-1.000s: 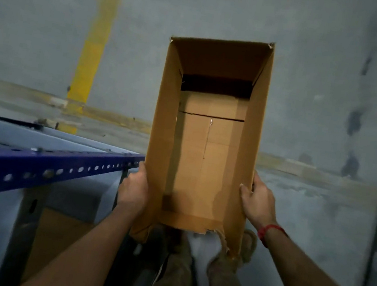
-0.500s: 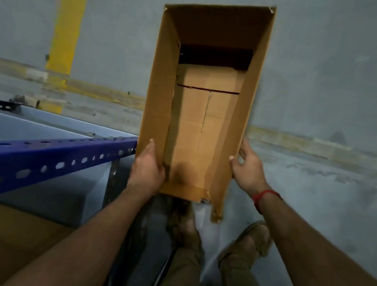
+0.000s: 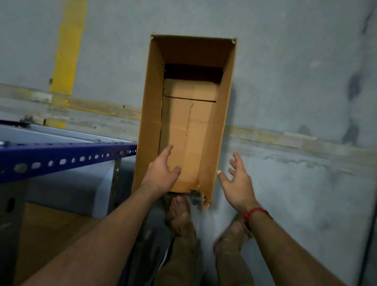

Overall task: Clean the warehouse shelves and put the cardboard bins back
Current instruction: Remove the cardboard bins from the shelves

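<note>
Cardboard bin, open top, off the shelf's right end; on the floor or above it, cannot tell. Long axis runs straight ahead. Both grips released, fingers spread: left hand nearer, over the near end; right hand just beside.

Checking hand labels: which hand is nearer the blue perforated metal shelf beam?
Left. Left hand sits just right of the beam; right hand lies farther right, beyond the open brown cardboard bin.
</note>
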### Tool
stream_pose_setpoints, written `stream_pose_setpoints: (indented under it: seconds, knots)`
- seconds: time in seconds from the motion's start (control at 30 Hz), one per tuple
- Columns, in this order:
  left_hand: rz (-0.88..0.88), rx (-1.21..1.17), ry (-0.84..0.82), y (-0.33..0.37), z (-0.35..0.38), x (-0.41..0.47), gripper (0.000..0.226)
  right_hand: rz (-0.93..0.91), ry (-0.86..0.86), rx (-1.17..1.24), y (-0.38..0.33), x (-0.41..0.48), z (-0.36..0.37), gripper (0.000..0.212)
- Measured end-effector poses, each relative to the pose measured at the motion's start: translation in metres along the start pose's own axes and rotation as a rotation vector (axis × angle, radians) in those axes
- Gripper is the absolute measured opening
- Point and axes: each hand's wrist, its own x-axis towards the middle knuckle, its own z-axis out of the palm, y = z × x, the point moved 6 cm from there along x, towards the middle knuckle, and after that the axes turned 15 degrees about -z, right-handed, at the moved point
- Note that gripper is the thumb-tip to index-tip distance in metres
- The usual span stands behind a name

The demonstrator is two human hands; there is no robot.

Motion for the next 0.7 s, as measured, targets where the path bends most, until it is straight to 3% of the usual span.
stream_pose_setpoints:
  seconds: [0.7]
  knots:
    - [0.443, 0.046, -0.202, 0.09, 0.023, -0.318, 0.073, -0.102, 0.515, 0.284, -0.146, -0.25, -0.186, 0.065]
